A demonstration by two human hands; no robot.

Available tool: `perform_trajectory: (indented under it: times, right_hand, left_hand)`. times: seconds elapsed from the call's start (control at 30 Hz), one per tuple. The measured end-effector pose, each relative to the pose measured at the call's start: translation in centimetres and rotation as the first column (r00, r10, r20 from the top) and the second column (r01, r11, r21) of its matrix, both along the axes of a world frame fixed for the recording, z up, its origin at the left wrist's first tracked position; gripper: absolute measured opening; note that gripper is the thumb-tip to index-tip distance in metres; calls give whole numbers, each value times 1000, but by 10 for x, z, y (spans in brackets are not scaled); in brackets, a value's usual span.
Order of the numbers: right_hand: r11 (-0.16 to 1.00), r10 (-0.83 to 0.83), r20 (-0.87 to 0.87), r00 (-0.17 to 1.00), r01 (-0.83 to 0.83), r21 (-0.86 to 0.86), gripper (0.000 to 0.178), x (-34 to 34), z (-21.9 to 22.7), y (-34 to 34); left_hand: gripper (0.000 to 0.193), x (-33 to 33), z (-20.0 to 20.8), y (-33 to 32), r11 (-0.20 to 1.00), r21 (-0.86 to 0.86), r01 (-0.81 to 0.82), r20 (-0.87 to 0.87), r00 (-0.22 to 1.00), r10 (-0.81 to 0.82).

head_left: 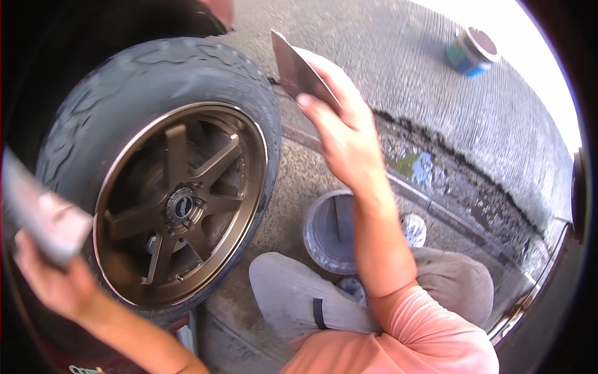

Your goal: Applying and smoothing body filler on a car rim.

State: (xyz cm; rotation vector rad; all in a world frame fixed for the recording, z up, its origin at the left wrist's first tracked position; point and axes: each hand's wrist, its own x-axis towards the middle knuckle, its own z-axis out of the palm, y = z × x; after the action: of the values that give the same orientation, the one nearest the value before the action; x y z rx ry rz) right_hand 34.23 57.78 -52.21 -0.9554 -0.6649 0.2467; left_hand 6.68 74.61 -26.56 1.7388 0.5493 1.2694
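Observation:
On the far left, my left hand is closed round a pale grey, block-like piece, blurred by motion; its exact kind does not show. Raised near the top middle, my right hand pinches a thin, dark brown-grey flat sheet, thumb on its near face and fingers behind. Between the hands stands a car wheel, with a bronze spoked rim and a black tyre. Below my right forearm sits a round grey bucket of murky liquid, with a dark flat strip in it.
A blue-green paint tin stands on ridged concrete at the upper right. A wet gutter with a broken edge runs down the right side. Red bodywork shows above the tyre. My bent knees flank the bucket.

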Motion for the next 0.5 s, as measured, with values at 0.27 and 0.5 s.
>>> perform_trajectory:
  times: [0.27,0.5]
  right_hand:
    - [977,212,601,770,-150,-152,65,-42,51,-47]
    - [959,165,593,788,12,-284,75,-57,-3,-37]
  left_hand:
    - [36,104,-181,-89,754,-618,225,283,958,-53]
    - [36,103,-190,-87,714,-676,180,259,966,1]
